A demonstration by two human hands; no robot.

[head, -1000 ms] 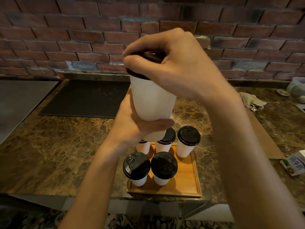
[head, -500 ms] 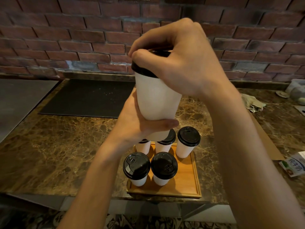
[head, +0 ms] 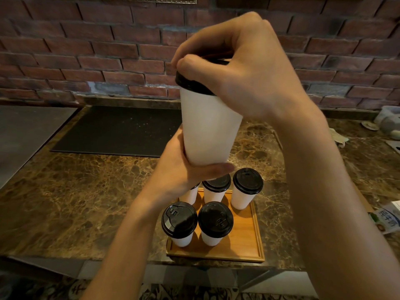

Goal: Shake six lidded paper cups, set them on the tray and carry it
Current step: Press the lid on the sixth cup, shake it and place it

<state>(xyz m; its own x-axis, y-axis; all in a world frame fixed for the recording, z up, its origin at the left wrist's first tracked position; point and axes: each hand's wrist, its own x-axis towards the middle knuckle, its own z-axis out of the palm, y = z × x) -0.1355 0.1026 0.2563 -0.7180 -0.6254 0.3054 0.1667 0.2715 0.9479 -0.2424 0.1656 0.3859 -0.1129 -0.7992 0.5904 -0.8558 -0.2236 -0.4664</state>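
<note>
I hold a white paper cup (head: pixel 210 126) with a black lid high above the counter, tilted a little. My right hand (head: pixel 242 68) is curled over the lid from above. My left hand (head: pixel 184 169) grips the cup's base from below. Under them a wooden tray (head: pixel 249 241) sits near the counter's front edge with several lidded white cups on it: two in front (head: pixel 179 221) (head: pixel 215 221), one at the back right (head: pixel 246 187), one behind my left hand (head: pixel 216 189), and one mostly hidden by that hand.
The brown marble counter (head: pixel 75 202) carries a black mat (head: pixel 121 131) at the back left. A brick wall (head: pixel 86 50) stands behind. A crumpled cloth (head: pixel 339 137), small containers (head: pixel 389 122) and a printed packet (head: pixel 387 219) lie to the right. The counter's front edge is just below the tray.
The held cup and both hands have risen slightly and shifted a bit right across the frames. The cups on the tray have not moved.
</note>
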